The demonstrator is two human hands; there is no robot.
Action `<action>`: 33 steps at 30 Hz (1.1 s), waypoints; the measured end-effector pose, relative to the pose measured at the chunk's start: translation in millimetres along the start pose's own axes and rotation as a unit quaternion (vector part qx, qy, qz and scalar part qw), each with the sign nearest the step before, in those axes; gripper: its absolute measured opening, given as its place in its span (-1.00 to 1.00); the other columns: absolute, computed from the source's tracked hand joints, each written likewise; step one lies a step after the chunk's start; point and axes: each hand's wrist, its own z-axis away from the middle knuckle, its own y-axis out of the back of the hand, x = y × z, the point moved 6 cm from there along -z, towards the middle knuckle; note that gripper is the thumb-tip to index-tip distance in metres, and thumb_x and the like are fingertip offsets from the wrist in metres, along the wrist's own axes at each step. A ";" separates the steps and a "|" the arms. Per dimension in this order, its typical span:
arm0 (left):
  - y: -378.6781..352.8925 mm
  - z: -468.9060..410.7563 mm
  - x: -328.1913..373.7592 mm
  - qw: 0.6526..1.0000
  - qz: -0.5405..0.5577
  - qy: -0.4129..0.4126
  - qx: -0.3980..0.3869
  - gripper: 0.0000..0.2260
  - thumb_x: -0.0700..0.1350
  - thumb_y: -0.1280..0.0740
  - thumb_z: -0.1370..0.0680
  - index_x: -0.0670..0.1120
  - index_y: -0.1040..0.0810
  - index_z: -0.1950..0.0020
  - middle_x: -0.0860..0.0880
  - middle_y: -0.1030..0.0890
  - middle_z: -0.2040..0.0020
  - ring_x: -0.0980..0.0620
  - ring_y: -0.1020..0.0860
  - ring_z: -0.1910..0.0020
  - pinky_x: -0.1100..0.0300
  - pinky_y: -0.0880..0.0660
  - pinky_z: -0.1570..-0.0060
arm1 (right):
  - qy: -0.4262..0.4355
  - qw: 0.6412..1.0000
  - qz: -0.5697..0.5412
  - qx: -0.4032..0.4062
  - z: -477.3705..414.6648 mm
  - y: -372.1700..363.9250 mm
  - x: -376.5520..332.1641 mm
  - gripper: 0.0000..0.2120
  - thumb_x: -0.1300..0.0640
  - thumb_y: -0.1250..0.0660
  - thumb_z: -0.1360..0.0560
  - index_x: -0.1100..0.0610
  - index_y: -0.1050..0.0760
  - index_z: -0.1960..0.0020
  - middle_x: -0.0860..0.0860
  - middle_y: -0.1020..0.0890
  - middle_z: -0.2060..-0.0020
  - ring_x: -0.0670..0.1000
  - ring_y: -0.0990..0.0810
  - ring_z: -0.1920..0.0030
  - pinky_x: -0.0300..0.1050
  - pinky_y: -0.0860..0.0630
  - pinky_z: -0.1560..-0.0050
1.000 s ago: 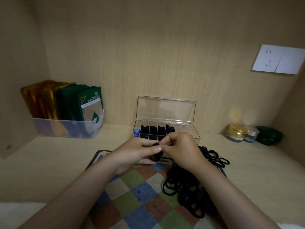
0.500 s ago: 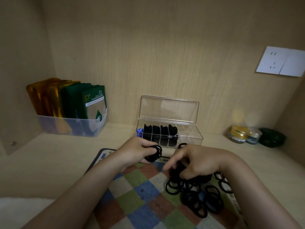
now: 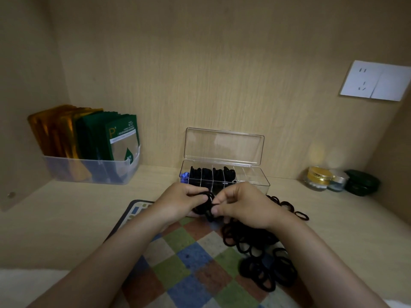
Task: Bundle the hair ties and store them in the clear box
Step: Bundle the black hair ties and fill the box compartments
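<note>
Item: I held the bundle pinched in left hand, right hand gripping a tie onto it, w/ box open behind for storing.

Matt black fabric hair ties lie under the right hand; beyond both hands stands a glossy clear plastic box on pale matt wood-grain shelf.

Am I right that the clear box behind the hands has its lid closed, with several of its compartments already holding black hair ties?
Not quite: in the head view the clear box has its lid open, standing up against the back wall. The rest holds: it sits behind the left hand and right hand, and several compartments on its left side already hold black hair ties.
</note>
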 end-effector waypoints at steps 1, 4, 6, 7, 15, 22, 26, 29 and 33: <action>-1.0 0.0 0.0 1.000 0.010 0.002 -0.003 -0.74 -0.21 -0.35 -0.60 -0.11 -0.60 -0.29 -0.11 -0.67 -0.14 -0.03 -0.68 -0.07 0.12 -0.65 -0.01 | -0.010 0.999 -0.030 0.022 -0.7 1.8 1.4 -0.96 0.25 -0.49 -0.47 0.14 -0.66 0.13 -0.04 -0.69 0.35 -0.08 -0.59 0.40 -0.28 -0.51 0.32; -6.3 0.9 0.0 0.999 0.032 0.009 -0.029 -0.73 -0.18 -0.35 -0.61 -0.09 -0.60 -0.30 -0.11 -0.67 -0.15 -0.02 -0.68 -0.07 0.09 -0.65 -0.04 | -0.044 0.994 -0.067 0.081 1.7 9.3 4.8 -0.95 0.24 -0.46 -0.49 0.23 -0.67 0.11 -0.06 -0.66 0.44 -0.09 -0.52 0.50 -0.32 -0.42 0.46; -11.0 2.4 1.1 0.997 0.054 0.012 -0.048 -0.73 -0.16 -0.33 -0.62 -0.09 -0.59 -0.32 -0.11 -0.66 -0.18 0.00 -0.67 -0.09 0.12 -0.64 -0.03 | -0.070 0.990 -0.054 0.107 3.0 13.1 8.6 -0.91 0.20 -0.46 -0.50 0.23 -0.68 0.09 -0.08 -0.59 0.55 -0.13 -0.45 0.58 -0.34 -0.33 0.56; -13.2 3.1 1.6 0.996 0.066 0.014 -0.056 -0.73 -0.15 -0.32 -0.63 -0.10 -0.58 -0.33 -0.11 -0.65 -0.20 0.01 -0.66 -0.11 0.13 -0.64 -0.03 | -0.079 0.989 -0.044 0.117 2.9 14.1 10.1 -0.90 0.18 -0.46 -0.50 0.22 -0.68 0.10 -0.07 -0.57 0.57 -0.14 -0.43 0.61 -0.34 -0.31 0.58; -18.7 3.3 3.0 0.998 0.027 0.000 -0.059 -0.64 -0.11 -0.37 -0.60 -0.11 -0.52 -0.39 -0.10 -0.57 -0.32 0.01 -0.61 -0.19 0.10 -0.63 -0.08 | -0.062 0.987 0.002 0.149 -1.7 15.4 11.2 -0.94 0.16 -0.49 -0.47 0.15 -0.69 0.15 -0.09 -0.56 0.59 -0.16 -0.45 0.60 -0.34 -0.34 0.55; -1.6 1.4 -3.1 0.998 0.052 0.025 0.017 -0.70 -0.24 -0.32 -0.61 -0.15 -0.54 -0.36 -0.18 -0.60 -0.25 -0.07 -0.64 -0.12 0.19 -0.66 0.10 | -0.066 0.977 -0.036 0.201 0.2 29.7 16.1 -0.90 0.14 -0.46 -0.50 0.09 -0.71 0.18 0.15 -0.64 0.46 -0.03 -0.51 0.54 -0.27 -0.32 0.59; -6.1 2.7 -1.1 0.999 0.052 0.016 0.001 -0.68 -0.20 -0.36 -0.59 -0.14 -0.55 -0.36 -0.15 -0.64 -0.19 -0.01 -0.65 -0.08 0.18 -0.66 0.08 | -0.017 0.984 -0.097 0.151 -2.8 18.0 8.2 -0.91 0.22 -0.42 -0.52 0.13 -0.69 0.13 0.10 -0.68 0.35 0.00 -0.53 0.53 -0.26 -0.31 0.58; -19.2 5.4 4.6 0.996 0.077 0.001 -0.044 -0.68 -0.09 -0.42 -0.55 -0.11 -0.61 -0.29 -0.05 -0.65 -0.17 0.12 -0.63 -0.08 0.15 -0.65 0.03 | 0.010 0.989 -0.035 0.140 -5.8 8.6 4.0 -0.78 0.22 -0.44 -0.51 0.08 -0.65 -0.15 0.06 -0.63 0.43 -0.02 -0.53 0.56 -0.25 -0.44 0.48; -24.8 4.8 3.4 0.994 0.085 0.008 -0.067 -0.69 -0.05 -0.38 -0.59 -0.07 -0.61 -0.31 -0.07 -0.60 -0.28 0.07 -0.64 -0.14 0.12 -0.64 -0.05 | 0.011 0.987 0.019 0.157 -5.3 12.1 2.8 -0.53 0.24 -0.43 -0.50 0.03 -0.49 -0.37 -0.03 -0.60 0.48 -0.06 -0.56 0.54 -0.30 -0.49 0.40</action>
